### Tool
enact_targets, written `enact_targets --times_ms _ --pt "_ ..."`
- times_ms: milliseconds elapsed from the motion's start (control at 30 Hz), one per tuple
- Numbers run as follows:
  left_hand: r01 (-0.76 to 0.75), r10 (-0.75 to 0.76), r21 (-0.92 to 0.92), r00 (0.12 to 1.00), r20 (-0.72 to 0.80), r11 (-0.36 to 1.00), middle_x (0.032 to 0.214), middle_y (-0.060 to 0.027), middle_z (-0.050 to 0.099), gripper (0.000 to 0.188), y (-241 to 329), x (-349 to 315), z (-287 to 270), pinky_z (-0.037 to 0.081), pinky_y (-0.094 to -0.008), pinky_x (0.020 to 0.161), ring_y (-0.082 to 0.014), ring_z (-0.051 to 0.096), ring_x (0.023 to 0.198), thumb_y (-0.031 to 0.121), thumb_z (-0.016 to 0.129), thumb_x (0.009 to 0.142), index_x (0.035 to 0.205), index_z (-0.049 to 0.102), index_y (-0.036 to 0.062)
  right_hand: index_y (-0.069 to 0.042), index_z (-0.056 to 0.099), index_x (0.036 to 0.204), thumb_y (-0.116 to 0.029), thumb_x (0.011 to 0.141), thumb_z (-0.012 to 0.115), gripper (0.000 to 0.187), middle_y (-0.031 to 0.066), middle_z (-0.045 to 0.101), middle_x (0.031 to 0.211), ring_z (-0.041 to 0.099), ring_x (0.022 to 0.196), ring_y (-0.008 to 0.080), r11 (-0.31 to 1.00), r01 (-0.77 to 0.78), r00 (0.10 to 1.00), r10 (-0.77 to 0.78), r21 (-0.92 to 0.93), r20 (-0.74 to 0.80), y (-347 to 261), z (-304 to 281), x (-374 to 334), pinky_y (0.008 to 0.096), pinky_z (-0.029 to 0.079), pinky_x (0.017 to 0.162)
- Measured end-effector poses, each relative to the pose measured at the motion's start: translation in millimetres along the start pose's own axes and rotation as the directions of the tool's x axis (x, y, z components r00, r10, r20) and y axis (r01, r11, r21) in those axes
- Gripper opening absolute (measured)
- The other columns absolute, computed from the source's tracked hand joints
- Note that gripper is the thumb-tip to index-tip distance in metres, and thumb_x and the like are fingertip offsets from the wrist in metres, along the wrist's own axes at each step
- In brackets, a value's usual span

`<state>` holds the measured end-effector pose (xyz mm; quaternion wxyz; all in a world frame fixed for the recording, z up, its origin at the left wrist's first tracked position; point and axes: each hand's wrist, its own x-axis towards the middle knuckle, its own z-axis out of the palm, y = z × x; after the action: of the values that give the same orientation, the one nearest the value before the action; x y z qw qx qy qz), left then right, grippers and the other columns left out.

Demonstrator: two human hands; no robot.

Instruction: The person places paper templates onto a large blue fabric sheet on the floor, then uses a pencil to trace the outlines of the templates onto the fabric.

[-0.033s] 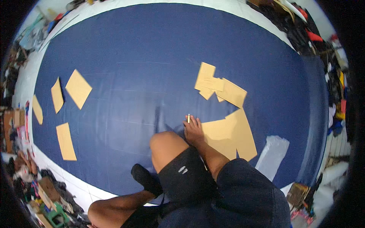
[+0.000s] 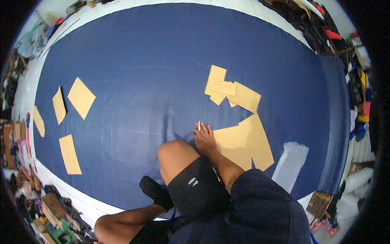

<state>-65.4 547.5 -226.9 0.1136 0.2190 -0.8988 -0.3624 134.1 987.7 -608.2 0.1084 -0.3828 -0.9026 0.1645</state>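
My right hand (image 2: 204, 137) rests on a large dark blue sheet of cloth (image 2: 134, 49), just right of my bent knee. A slim white stick (image 2: 199, 126), which looks like a cigarette, is held between its fingers and points away from me. Under my right forearm and beside it lies a big tan cardboard pattern piece (image 2: 233, 142). Beyond it, several smaller tan pattern pieces (image 2: 245, 97) overlap in a loose pile. I do not see my left hand.
Several separate tan pieces (image 2: 81, 97) lie on the cloth at the left. A folded clear plastic sheet (image 2: 290, 164) is at the right. Faint pale lines mark the cloth. Clutter rings the white tiled floor, with a green plastic item (image 2: 63, 234) at lower left.
The whole view has shifted slightly. My right hand and the pieces keep the same places on the cloth.
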Motion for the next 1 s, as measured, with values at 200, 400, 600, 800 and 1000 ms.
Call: enact_targets --times_ms 200,400,600,800,1000 --pt "-0.150 0.124 0.164 0.979 0.161 0.975 0.138 -0.0272 0.059 0.083 -12.9 33.2 6.4 0.049 -0.0501 0.101 -0.0413 0.059 0.122 0.073 0.032 0.100 0.146 0.054 0.0065 -0.009 0.057 0.132 -0.014 0.095 0.063 0.038 0.0122 0.052 0.150 0.046 0.142 0.0313 0.979 -0.048 0.999 0.052 0.198 -0.013 -5.4 -18.2 -5.3 0.0521 0.030 0.119" --pt "-0.251 0.189 0.242 0.949 0.252 0.937 0.139 -0.0268 0.058 0.085 -1.0 47.3 33.8 0.049 -0.0497 0.100 -0.0410 0.059 0.122 0.074 0.032 0.099 0.146 0.054 0.0065 -0.006 0.056 0.130 -0.017 0.092 0.071 0.043 0.0152 0.061 0.137 0.055 0.130 0.0331 0.951 -0.154 0.986 0.167 0.267 -0.027 -20.2 -69.0 -68.3 0.0477 0.041 0.106" --pt "-0.319 0.230 0.308 0.928 0.293 0.896 0.139 -0.0264 0.058 0.087 2.6 61.9 41.7 0.050 -0.0493 0.100 -0.0407 0.059 0.121 0.076 0.032 0.098 0.146 0.053 0.0065 -0.003 0.054 0.136 -0.043 0.084 0.077 0.070 0.0200 0.059 0.135 0.054 0.128 0.0369 0.505 -0.860 0.418 0.779 -0.073 0.467 -24.3 -113.8 -141.4 0.0522 0.040 0.106" --pt "-0.380 0.260 0.351 0.903 0.343 0.856 0.139 -0.0261 0.058 0.089 1.9 76.6 47.9 0.050 -0.0489 0.099 -0.0404 0.059 0.121 0.077 0.032 0.097 0.147 0.053 0.0065 0.001 0.053 0.134 -0.045 0.068 0.090 0.089 0.0226 0.062 0.123 0.059 0.115 0.0400 0.481 -0.875 0.468 0.869 0.052 -0.160 56.7 -107.4 -242.8 0.0495 0.046 0.100" --pt "-0.421 0.377 0.538 0.905 0.198 0.730 0.134 -0.0238 0.062 0.087 -22.8 110.2 38.5 0.050 -0.0422 0.098 -0.0346 0.061 0.118 0.075 0.038 0.097 0.147 0.052 0.0053 0.003 0.055 0.129 -0.039 0.065 0.094 0.086 0.0217 0.064 0.120 0.060 0.115 0.0380 0.524 -0.846 0.518 0.852 0.100 -0.081 80.2 -105.1 -229.6 0.0463 0.047 0.101"
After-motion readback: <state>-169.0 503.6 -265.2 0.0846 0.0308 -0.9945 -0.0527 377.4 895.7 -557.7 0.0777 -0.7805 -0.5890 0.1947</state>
